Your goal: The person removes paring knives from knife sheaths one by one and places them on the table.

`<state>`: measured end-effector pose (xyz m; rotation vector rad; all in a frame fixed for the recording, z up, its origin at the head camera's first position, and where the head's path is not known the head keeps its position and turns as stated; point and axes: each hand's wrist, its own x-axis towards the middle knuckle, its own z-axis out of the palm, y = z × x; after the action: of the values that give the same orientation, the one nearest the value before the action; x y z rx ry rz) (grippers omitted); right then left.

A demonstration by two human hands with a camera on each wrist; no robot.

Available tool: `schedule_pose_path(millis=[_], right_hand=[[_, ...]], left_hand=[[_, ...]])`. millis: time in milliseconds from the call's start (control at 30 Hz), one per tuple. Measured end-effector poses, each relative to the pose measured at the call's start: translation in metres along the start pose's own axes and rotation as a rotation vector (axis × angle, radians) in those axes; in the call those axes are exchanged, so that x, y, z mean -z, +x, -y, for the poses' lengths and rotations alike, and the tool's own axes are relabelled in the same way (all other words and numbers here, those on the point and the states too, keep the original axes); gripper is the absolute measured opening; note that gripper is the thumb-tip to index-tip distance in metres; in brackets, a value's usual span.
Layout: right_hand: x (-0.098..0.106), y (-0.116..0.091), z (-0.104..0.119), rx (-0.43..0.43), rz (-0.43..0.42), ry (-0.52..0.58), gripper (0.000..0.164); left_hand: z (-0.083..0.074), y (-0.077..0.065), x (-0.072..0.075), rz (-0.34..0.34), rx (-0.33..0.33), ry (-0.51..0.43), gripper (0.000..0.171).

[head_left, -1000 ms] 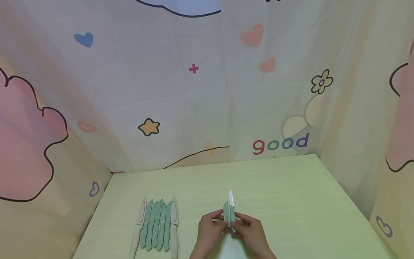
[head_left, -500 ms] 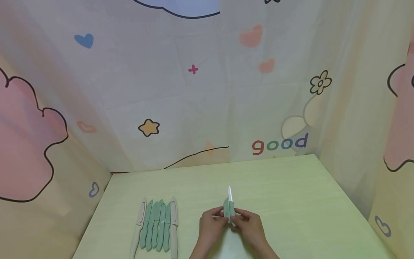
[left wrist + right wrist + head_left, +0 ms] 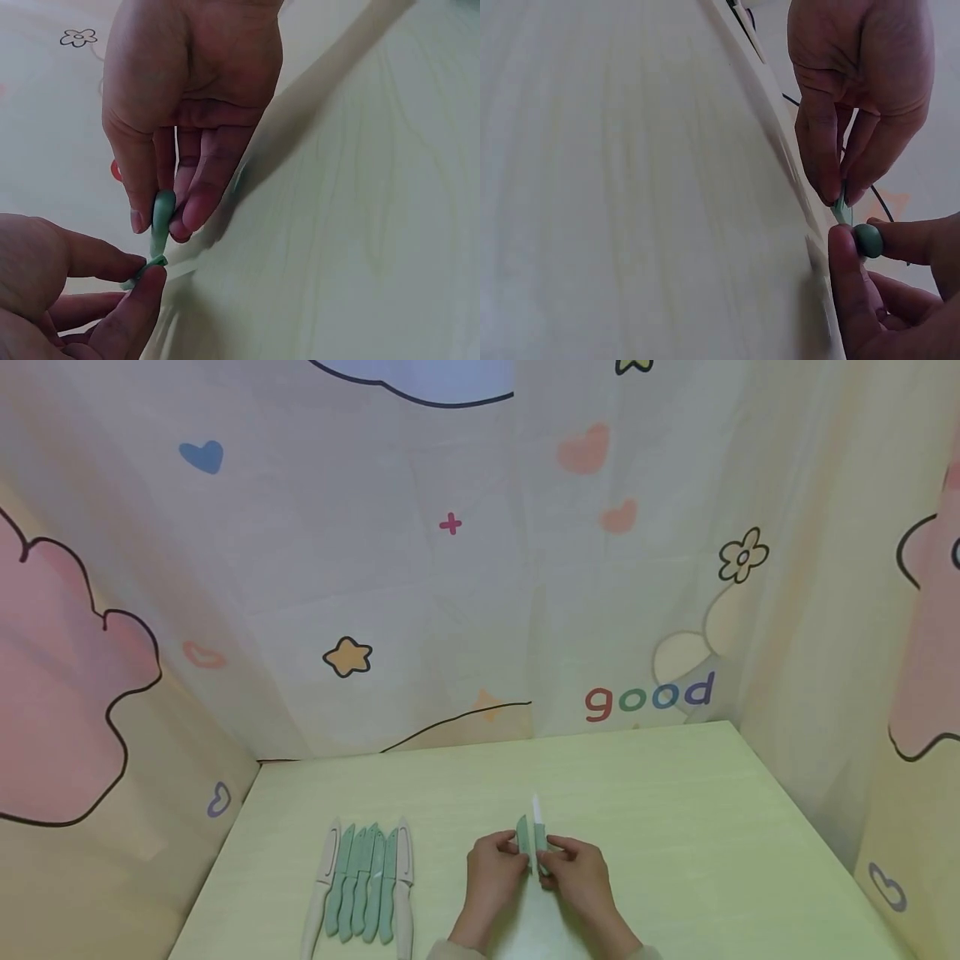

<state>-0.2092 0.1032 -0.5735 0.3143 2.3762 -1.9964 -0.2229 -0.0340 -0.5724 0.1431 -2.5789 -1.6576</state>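
Observation:
In the head view, my left hand (image 3: 497,868) pinches a green knife sheath (image 3: 522,833) between thumb and fingers. Beside it, my right hand (image 3: 583,872) grips a small paring knife by its green handle (image 3: 541,838), the bare pale blade (image 3: 536,808) pointing away from me. Sheath and knife stand side by side with a narrow gap. The left wrist view shows the rounded handle end (image 3: 163,208) in the right hand's fingers and the sheath's edge (image 3: 156,262) in the left hand's pinch. Most of the handle is hidden by fingers in the right wrist view.
Left of the hands lies a row of sheathed knives: several green ones (image 3: 362,883) between two off-white ones (image 3: 403,885). They rest on a pale green table (image 3: 660,810), with a printed curtain (image 3: 420,593) behind and at both sides.
Sheath and knife have moved slightly away from me, and the gap between them has widened a little. Both hands keep their holds; the row of knives has not moved.

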Motion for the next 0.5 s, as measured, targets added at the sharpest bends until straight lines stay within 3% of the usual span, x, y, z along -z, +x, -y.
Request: schedule_pose_path(millis=[200, 500], right_hand=[[0.000, 0.005, 0.002, 0.024, -0.013, -0.133, 0.039], [-0.004, 0.014, 0.003, 0.087, -0.031, -0.212, 0.033]], left_hand=[[-0.002, 0.005, -0.001, -0.004, 0.027, 0.051, 0.042], [-0.004, 0.010, -0.006, -0.023, -0.018, 0.102, 0.038]])
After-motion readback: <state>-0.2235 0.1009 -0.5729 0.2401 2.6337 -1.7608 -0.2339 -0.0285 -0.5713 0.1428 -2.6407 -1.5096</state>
